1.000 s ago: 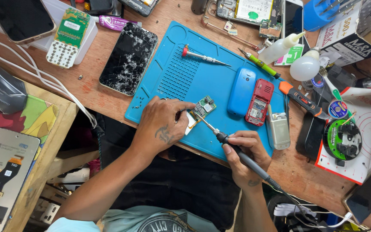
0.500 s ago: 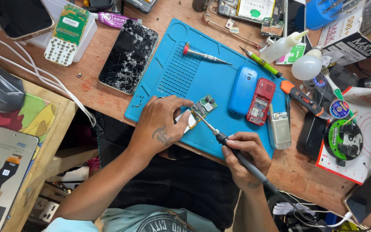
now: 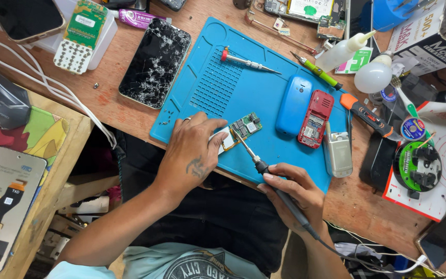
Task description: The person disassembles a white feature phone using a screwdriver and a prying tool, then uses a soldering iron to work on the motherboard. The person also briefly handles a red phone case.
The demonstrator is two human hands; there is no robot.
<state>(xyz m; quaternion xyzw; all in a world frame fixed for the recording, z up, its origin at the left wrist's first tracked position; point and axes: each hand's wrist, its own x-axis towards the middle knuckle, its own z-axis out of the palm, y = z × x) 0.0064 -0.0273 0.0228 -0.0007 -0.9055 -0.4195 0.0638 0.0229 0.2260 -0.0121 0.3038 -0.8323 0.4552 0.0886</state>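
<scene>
**Board pinned, iron tip down**

Fingers (image 3: 210,135) of the left hand (image 3: 189,155) lie curled and pressed flat on the near end of a small green circuit board (image 3: 247,125), pinning it to the mat. Fingers (image 3: 274,178) of the right hand (image 3: 295,194) are closed in a pen grip round a soldering iron (image 3: 264,170), whose tip touches the board just right of the left fingertips.

Largest is the wooden bench (image 3: 367,206), then the blue mat (image 3: 223,88) on it; the board sits near the mat's near edge, at its middle. Left of the mat lies a phone with a cracked screen (image 3: 155,63). Right of the board lie a blue phone shell (image 3: 293,106), a red phone body (image 3: 315,119) touching it, and a silver phone (image 3: 339,153) at the mat's right edge. Far on the mat lies a red-handled screwdriver (image 3: 246,62). A solder spool (image 3: 417,166) stands well right.
</scene>
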